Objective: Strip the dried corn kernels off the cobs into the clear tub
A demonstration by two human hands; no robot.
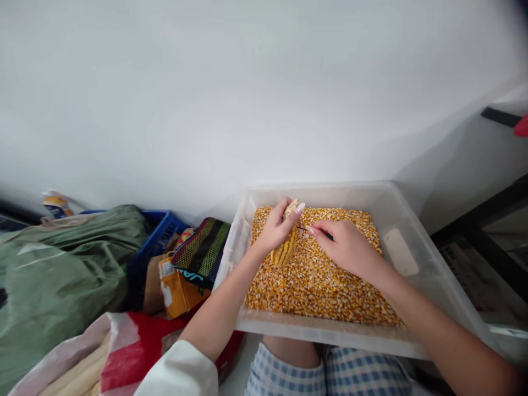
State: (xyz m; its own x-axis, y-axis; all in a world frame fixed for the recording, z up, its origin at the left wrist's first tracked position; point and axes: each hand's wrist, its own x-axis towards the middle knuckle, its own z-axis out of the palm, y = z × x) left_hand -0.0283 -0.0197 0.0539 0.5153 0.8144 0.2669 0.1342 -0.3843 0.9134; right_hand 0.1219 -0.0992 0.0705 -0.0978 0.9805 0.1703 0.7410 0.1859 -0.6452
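Note:
My left hand (280,226) is wrapped round a corn cob (284,250), held tilted above the kernels. Rows of yellow kernels still sit on its lower part, while the upper end looks pale and bare. In my right hand (344,245) is a thin-shafted tool (303,228), perhaps a screwdriver, pinched between closed fingers. Its tip meets the cob beside my left thumb; most of the handle is hidden in the palm. Below both hands, loose corn kernels (313,291) cover the bottom of a translucent plastic bin (396,209).
A white wall rises behind the bin. To the left are a blue crate (169,223), green cloth (70,269), a mesh-patterned bag (202,250), an orange carton (179,289) and a red-and-white sack (132,352) holding pale cobs. Dark metal bars (487,247) stand at the right.

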